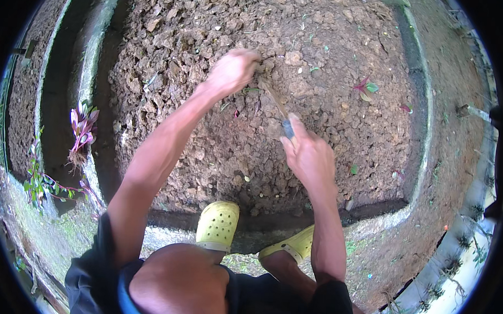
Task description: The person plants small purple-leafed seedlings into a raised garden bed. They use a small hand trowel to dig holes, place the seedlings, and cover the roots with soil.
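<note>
My right hand (311,157) grips the handle of a narrow-bladed hand tool (275,97), with a blue band at the front of the handle. Its soil-coloured blade points up and left, and the tip meets the loose brown soil (243,144) of the bed. Just beyond that tip is my left hand (234,70), blurred, with its fingers curled down at the soil. Whether anything is in those fingers is hidden. A few green leaf scraps (250,89) lie just below the left hand.
A low concrete edging (426,92) borders the bed. Uprooted purple-leaved plants (83,128) with bare roots lie on the left edging. A small red-stemmed seedling (365,88) is on the soil at right. My yellow clogs (218,222) are at the near edge.
</note>
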A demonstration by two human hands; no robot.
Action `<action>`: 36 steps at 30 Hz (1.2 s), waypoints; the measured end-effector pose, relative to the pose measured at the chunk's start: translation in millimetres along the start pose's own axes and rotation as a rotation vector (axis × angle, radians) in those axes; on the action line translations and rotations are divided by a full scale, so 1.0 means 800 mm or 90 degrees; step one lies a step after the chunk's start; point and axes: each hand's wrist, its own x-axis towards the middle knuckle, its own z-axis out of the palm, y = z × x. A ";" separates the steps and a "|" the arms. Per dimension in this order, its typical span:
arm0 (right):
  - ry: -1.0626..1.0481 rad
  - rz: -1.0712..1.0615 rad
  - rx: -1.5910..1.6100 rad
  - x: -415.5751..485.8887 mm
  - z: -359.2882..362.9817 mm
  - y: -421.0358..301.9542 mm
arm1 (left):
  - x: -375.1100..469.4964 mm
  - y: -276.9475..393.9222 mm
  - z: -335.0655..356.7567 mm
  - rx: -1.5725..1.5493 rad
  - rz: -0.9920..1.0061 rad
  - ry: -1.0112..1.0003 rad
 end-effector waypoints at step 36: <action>0.049 0.276 0.745 -0.049 0.082 0.180 | 0.000 0.003 0.026 0.168 -0.009 -0.066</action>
